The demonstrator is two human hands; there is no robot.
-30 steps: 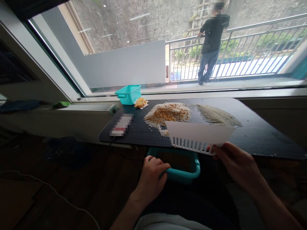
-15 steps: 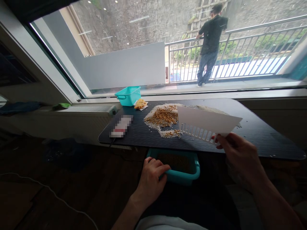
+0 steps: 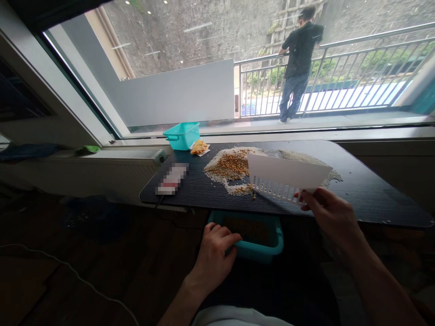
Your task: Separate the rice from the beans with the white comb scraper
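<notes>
My right hand (image 3: 328, 210) pinches the near right corner of a white slotted card (image 3: 288, 171), which is held tilted above the dark table. Round slots run along its lower edge, comb-like. Behind and left of the card lies a pile of white rice-like grains (image 3: 217, 158) with yellow-brown beans (image 3: 233, 165) on it; a small patch of both spreads at the near side. My left hand (image 3: 217, 244) is closed over the near left rim of a teal tub (image 3: 277, 242) below the table edge. Inside the tub is a dark layer of small pieces, too dim to name.
A second turquoise tub (image 3: 183, 136) stands at the table's back left, beside a yellowish crumpled thing (image 3: 200, 147) on white paper. A blurred-out flat object (image 3: 172, 179) lies at the left. More pale grains (image 3: 302, 157) are behind the card. Beyond the window a person (image 3: 299, 63) leans on a railing.
My right hand has moved slightly left with the slotted card, uncovering more of the pale grains at the right. My left hand and the tub have stayed in place.
</notes>
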